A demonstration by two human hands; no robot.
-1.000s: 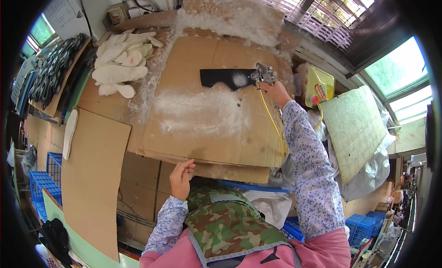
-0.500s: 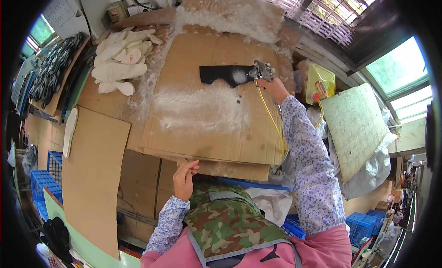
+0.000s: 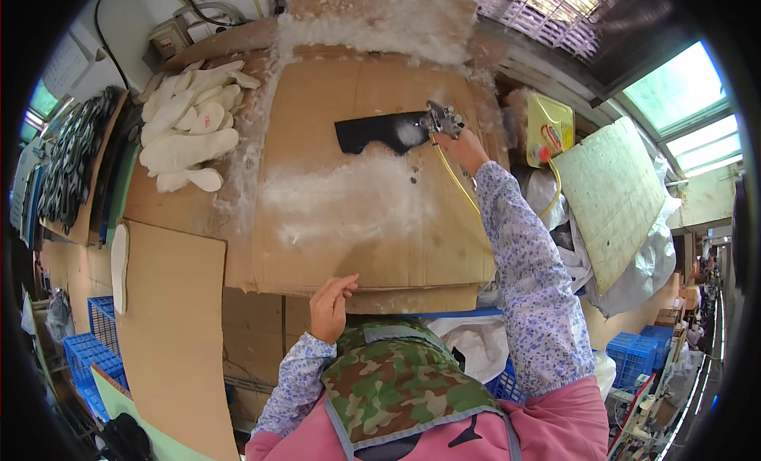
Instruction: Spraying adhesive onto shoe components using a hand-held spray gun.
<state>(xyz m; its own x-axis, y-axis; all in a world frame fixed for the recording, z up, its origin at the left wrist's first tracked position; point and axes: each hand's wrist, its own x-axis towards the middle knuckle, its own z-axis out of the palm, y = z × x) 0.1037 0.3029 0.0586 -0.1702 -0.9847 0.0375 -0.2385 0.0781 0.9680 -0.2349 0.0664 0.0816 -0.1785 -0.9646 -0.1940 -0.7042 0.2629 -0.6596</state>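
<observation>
My right hand (image 3: 464, 149) is closed round a metal spray gun (image 3: 445, 120), with a yellow hose (image 3: 457, 175) running down from it. The gun's nozzle is over the right end of a flat black piece (image 3: 369, 133) with a notched near edge. A pale whitish patch shows on that end. The piece lies on a large cardboard sheet (image 3: 317, 215) caked with white residue. At the sheet's near edge is my left hand (image 3: 329, 309), its fingers together and loosely curled, pointing right. Nothing visible sticks out of it.
Cream insole-shaped pieces (image 3: 190, 136) lie piled at the far left. Beyond them hang dark strap-like pieces (image 3: 75, 160). A yellow container (image 3: 549, 128) with a red cap stands on the right, beside a leaning pale board (image 3: 614, 199). Another cardboard sheet (image 3: 174, 326) is at the near left.
The whole view has shifted slightly. My left hand has moved a little right and up over the cardboard's near edge. The spray gun remains at the black piece's right end.
</observation>
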